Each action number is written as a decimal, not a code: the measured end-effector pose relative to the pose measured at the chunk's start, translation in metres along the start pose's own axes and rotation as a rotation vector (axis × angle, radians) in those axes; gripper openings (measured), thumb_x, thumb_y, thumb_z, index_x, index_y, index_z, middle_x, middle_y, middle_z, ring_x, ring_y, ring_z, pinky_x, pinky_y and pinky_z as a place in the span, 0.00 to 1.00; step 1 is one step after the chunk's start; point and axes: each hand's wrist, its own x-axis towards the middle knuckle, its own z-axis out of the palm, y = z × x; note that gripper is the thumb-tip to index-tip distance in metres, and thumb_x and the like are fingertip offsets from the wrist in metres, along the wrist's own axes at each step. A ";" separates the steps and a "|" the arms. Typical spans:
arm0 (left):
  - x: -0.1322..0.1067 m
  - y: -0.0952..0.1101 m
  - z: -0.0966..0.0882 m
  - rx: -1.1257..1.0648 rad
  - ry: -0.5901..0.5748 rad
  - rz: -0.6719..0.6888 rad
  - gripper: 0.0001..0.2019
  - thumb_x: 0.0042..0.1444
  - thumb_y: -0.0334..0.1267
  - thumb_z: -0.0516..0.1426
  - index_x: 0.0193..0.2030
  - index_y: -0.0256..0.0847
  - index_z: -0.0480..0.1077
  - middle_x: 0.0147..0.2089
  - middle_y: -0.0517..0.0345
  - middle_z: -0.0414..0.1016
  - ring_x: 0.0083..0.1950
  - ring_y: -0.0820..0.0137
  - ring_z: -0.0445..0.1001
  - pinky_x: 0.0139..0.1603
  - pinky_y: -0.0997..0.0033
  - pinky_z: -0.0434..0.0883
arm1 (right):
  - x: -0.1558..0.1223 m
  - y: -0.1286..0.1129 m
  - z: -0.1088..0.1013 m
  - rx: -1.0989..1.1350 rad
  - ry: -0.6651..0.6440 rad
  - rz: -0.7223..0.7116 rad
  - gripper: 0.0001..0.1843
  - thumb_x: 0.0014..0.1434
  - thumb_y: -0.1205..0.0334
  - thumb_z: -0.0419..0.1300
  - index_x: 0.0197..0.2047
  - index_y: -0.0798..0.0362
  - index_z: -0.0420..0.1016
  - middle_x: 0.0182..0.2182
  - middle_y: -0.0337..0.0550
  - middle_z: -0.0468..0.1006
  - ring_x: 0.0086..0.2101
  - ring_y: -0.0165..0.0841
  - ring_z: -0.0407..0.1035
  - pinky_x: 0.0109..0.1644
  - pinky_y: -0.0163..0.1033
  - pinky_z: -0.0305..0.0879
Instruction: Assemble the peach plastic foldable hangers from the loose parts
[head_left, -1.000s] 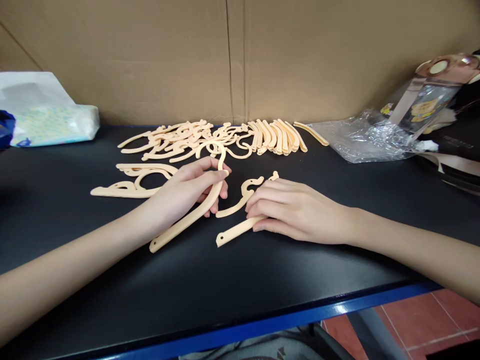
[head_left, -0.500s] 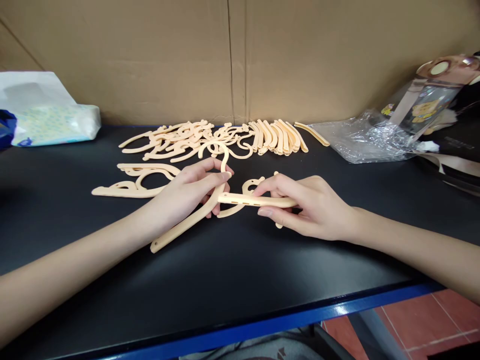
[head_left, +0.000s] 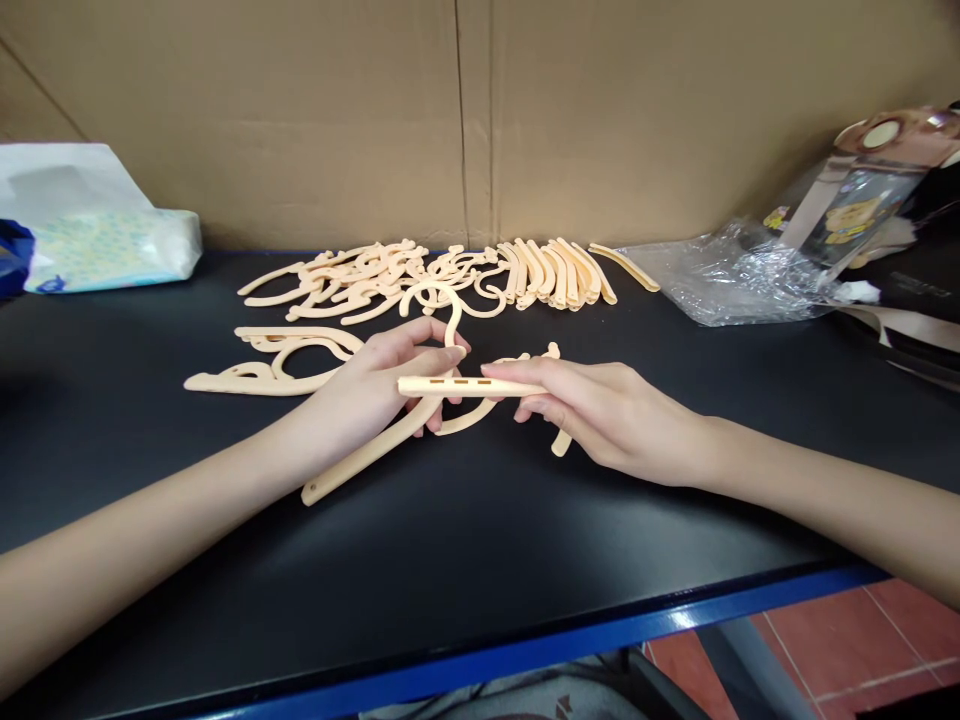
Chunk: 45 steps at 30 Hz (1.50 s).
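My left hand point(head_left: 375, 385) was clamped around a long cream plastic hanger arm with a hook point(head_left: 360, 454), its lower end resting on the black tabletop point(head_left: 450, 560). My right hand point(head_left: 607, 415) pinched a straight cream plastic bar with slots point(head_left: 442, 386), held level across my left fingers point(head_left: 424, 358). A heap of cream plastic parts point(head_left: 540, 270) lay behind.

No legible text or labels anywhere.

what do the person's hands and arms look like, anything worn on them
Both are bare: the left hand and right hand wear no gloves, rings or watch, and no sleeve shows on either forearm. Nails look unpainted.
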 end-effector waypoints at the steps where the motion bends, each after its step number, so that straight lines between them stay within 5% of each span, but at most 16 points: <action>1: 0.000 -0.001 0.000 -0.001 -0.005 0.005 0.06 0.59 0.41 0.56 0.37 0.42 0.65 0.20 0.67 0.68 0.19 0.77 0.67 0.20 0.81 0.66 | 0.000 -0.001 0.000 -0.005 0.002 0.007 0.21 0.67 0.69 0.48 0.62 0.51 0.60 0.39 0.41 0.77 0.35 0.27 0.72 0.36 0.30 0.67; 12: 0.002 -0.003 -0.003 0.021 -0.025 0.011 0.08 0.58 0.43 0.57 0.38 0.41 0.65 0.25 0.65 0.71 0.21 0.77 0.68 0.21 0.79 0.70 | 0.003 -0.008 -0.006 -0.149 0.173 0.000 0.13 0.69 0.63 0.49 0.54 0.54 0.65 0.34 0.35 0.79 0.21 0.20 0.67 0.26 0.27 0.60; 22: 0.002 -0.004 -0.002 0.012 -0.023 0.012 0.07 0.60 0.42 0.56 0.38 0.41 0.64 0.24 0.66 0.70 0.20 0.79 0.68 0.22 0.81 0.70 | 0.002 -0.007 -0.003 -0.174 0.297 -0.081 0.07 0.65 0.64 0.58 0.46 0.56 0.67 0.28 0.32 0.78 0.20 0.20 0.67 0.25 0.26 0.59; 36: 0.001 -0.003 -0.002 -0.001 -0.018 0.009 0.09 0.59 0.43 0.57 0.38 0.40 0.65 0.26 0.65 0.70 0.23 0.78 0.69 0.22 0.81 0.71 | 0.002 -0.008 -0.003 -0.151 0.290 -0.095 0.07 0.64 0.65 0.58 0.45 0.55 0.67 0.30 0.35 0.80 0.23 0.23 0.72 0.28 0.28 0.63; 42: 0.001 -0.001 -0.001 0.007 -0.026 0.015 0.08 0.62 0.42 0.55 0.37 0.40 0.64 0.24 0.66 0.70 0.20 0.80 0.66 0.23 0.80 0.70 | 0.004 -0.010 -0.004 -0.086 0.283 -0.091 0.06 0.63 0.65 0.58 0.44 0.54 0.68 0.27 0.32 0.77 0.20 0.21 0.66 0.26 0.27 0.61; 45: 0.001 -0.003 -0.001 0.029 -0.041 0.033 0.07 0.62 0.41 0.54 0.37 0.41 0.64 0.23 0.68 0.69 0.20 0.80 0.67 0.23 0.82 0.68 | 0.005 -0.009 -0.005 -0.040 0.252 -0.114 0.07 0.64 0.67 0.57 0.46 0.53 0.68 0.35 0.35 0.80 0.24 0.21 0.70 0.29 0.26 0.64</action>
